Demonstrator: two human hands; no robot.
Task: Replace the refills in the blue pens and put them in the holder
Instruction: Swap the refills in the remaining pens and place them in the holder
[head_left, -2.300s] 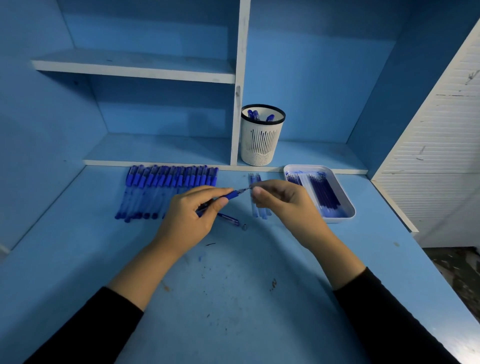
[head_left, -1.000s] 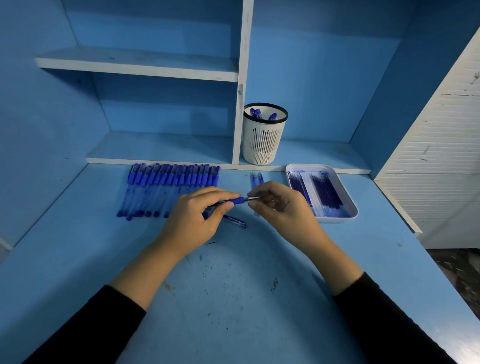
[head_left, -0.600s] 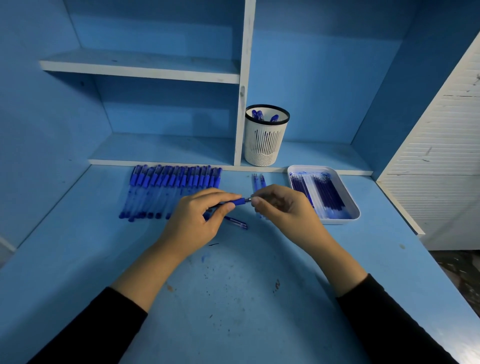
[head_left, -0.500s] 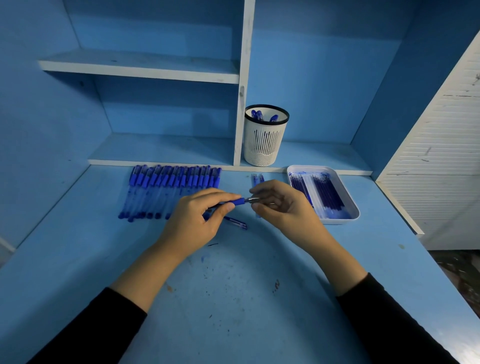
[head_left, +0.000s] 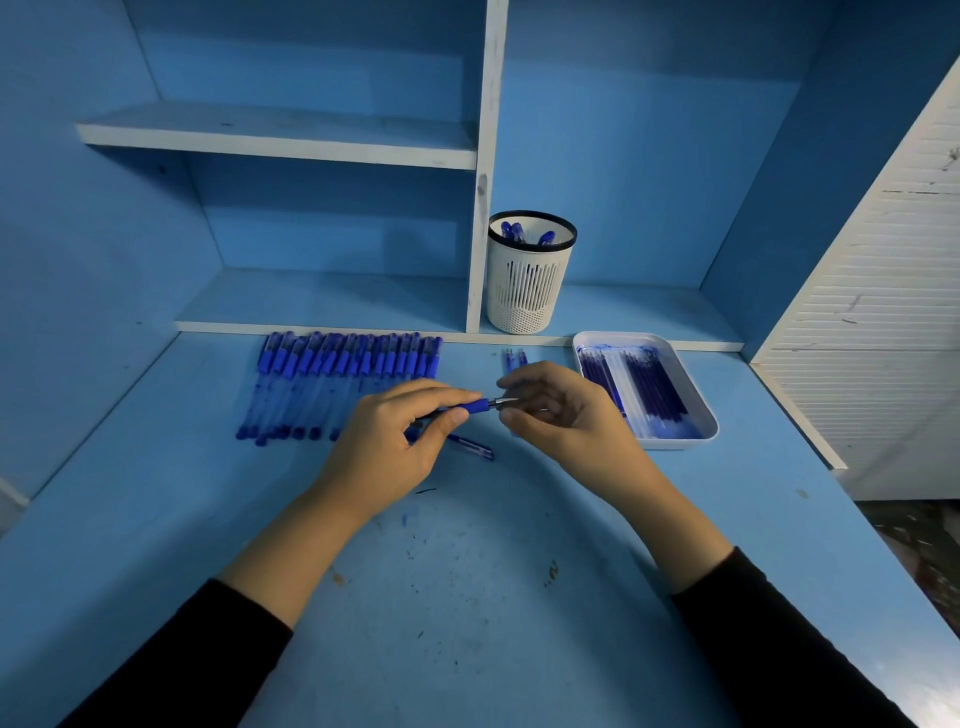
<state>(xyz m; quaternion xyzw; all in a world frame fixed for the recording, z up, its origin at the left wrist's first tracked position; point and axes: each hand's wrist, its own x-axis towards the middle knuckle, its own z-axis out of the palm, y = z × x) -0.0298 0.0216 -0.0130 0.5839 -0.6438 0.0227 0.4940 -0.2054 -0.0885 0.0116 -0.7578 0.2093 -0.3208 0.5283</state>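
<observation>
Left hand (head_left: 384, 452) grip closed round slim blue plastic pen (head_left: 470, 407), held level just above blue painted surface (head_left: 467, 597), centre. Right hand (head_left: 566, 415) grip narrow, fingertips pinching the pen's silver metal tip (head_left: 505, 401). Thin blue-clear pen part (head_left: 470, 446) lies on surface below left hand. Row of blue capped pens (head_left: 337, 384) at back left. White rectangular plastic tray (head_left: 675, 443) of dark blue refills (head_left: 657, 387) just beside right hand. White slotted round holder with black rim (head_left: 530, 280) on shelf behind, few pens inside.
</observation>
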